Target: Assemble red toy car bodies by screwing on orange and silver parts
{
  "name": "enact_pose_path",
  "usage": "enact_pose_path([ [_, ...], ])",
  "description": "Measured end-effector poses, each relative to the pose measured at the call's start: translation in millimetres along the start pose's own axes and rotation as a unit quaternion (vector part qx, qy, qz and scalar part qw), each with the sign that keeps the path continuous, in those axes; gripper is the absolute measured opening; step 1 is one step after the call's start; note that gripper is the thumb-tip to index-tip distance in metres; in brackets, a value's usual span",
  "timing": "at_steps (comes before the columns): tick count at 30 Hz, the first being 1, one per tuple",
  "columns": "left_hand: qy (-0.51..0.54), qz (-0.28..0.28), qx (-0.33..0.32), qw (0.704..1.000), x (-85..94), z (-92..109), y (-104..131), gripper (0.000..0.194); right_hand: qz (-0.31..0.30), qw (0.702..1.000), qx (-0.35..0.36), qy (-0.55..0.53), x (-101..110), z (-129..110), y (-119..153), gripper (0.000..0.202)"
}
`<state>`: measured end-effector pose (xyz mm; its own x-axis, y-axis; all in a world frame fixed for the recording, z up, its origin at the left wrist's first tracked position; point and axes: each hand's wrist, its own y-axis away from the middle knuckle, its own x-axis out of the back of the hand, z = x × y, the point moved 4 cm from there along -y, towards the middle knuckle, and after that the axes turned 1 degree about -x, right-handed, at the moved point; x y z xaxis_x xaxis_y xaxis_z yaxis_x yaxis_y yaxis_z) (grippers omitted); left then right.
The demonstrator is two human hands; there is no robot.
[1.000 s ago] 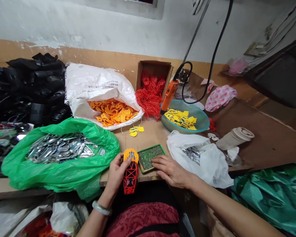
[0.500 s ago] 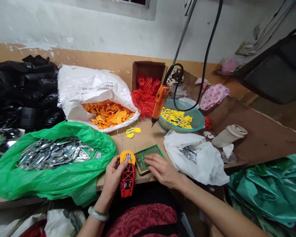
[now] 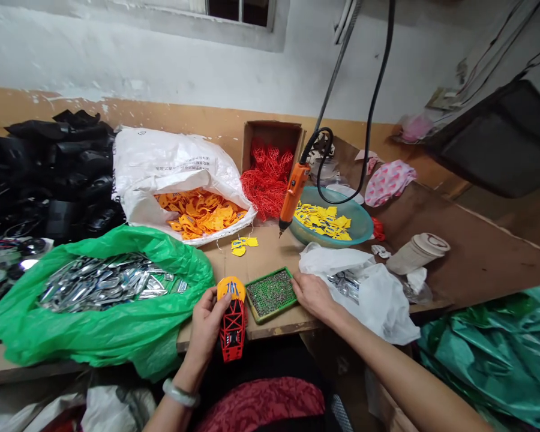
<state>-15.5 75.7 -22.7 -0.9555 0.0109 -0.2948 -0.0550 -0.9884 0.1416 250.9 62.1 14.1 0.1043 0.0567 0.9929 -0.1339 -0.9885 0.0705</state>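
Note:
My left hand [image 3: 210,318] is closed round a toy car body [image 3: 232,321] with a yellow-orange front and a red lattice frame, held upright at the table's front edge. Just right of it lies a green tray [image 3: 251,295] full of small metal screws [image 3: 272,291]. The fingertips of my right hand [image 3: 312,294] are at the tray's right edge; whether they pinch anything is too small to tell. Above the tray hangs an orange electric screwdriver [image 3: 293,193], tip down. Several yellow pieces [image 3: 243,245] lie on the cardboard behind the tray.
A green bag [image 3: 171,306] of silvery parts is at left, with a white sack [image 3: 175,156] of orange parts behind. A box [image 3: 273,127] of red frames, a bowl [image 3: 362,231] of yellow pieces, a white plastic bag [image 3: 382,309] and a cup [image 3: 418,252] stand further right.
My right hand has moved from over the screws to the tray's right edge, uncovering the screws. My left hand still holds the toy. The view has tilted up slightly.

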Motion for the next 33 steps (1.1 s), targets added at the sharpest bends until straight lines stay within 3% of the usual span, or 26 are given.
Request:
enact_pose_path([
  [7,0.029,0.070,-0.009,0.997,4.1,0.4,0.3,0.045,-0.008,1.000,0.014,0.010,4.9,9.9,-4.9,0.030],
  [13,0.040,0.094,-0.007,0.995,5.1,0.3,1.2,0.047,0.000,1.000,0.021,0.003,3.4,8.9,-5.6,0.031],
  [33,0.020,0.094,-0.022,0.995,7.9,-3.5,-0.3,0.047,0.055,0.998,0.005,-0.012,3.8,6.9,-11.8,0.031],
])
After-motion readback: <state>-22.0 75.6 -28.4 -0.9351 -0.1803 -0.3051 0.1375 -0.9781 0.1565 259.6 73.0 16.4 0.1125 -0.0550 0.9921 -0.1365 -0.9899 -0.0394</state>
